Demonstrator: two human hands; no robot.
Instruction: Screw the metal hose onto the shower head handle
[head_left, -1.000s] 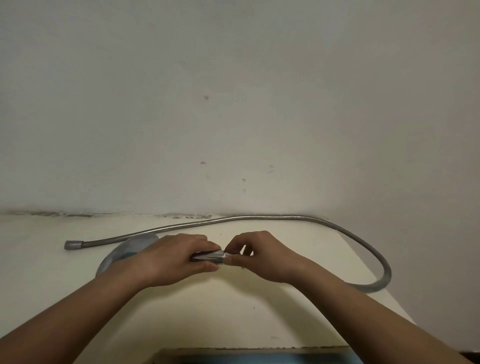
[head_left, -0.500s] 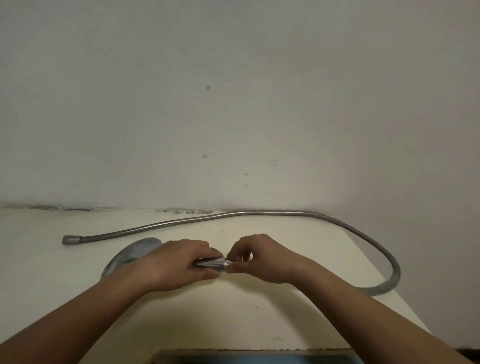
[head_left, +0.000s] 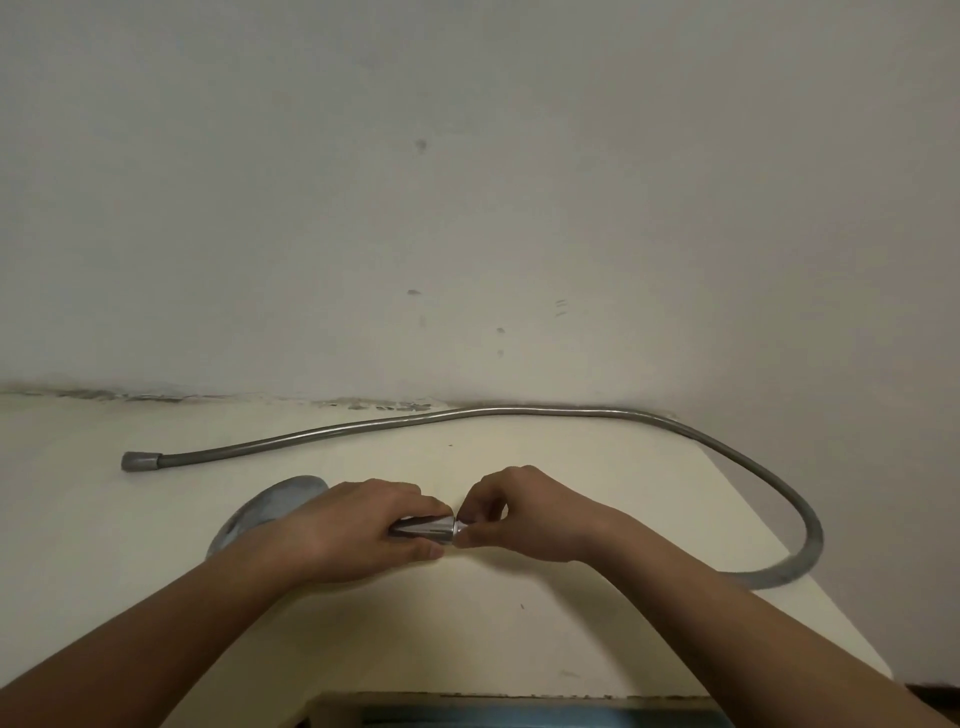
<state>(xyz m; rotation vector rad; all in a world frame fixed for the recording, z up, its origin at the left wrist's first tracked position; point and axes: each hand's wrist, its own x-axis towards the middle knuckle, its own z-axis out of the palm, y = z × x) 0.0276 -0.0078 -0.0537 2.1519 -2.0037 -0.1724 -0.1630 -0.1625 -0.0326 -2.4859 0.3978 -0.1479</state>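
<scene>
The left hand (head_left: 358, 525) is gripping the chrome handle (head_left: 423, 529), covering most of it; the shower head (head_left: 265, 512) is peeking out to its left on the table (head_left: 597, 613). The right hand (head_left: 524, 514) is pinching the hose (head_left: 519, 413) end against the handle tip, hiding that nut. The hose is looping far and right, its free nut (head_left: 139, 461) lying at far left.

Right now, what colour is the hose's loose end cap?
Dull grey metal, matching the hose; the end cap shows clearly in the head view.
</scene>
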